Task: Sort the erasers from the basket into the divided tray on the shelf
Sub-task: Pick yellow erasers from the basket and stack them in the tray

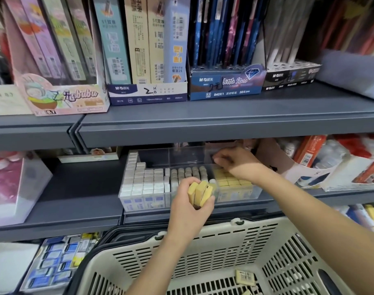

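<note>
Cream plastic basket nearest, with two loose erasers lying on its slotted floor. Just above its rim, left hand clamped round a fan of yellow erasers, held in front of the clear divided tray on the shelf. Inside, white erasers at left, grey erasers in the middle, yellow rows at right. Farther in, right hand stretched over the yellow rows to the back of that compartment, fingers curled down; cannot tell whether pinching anything. Judged mid-step: filling the yellow section. Next: pass a yellow piece across, seat it upright against the row, then fetch the leftovers from the basket.
</note>
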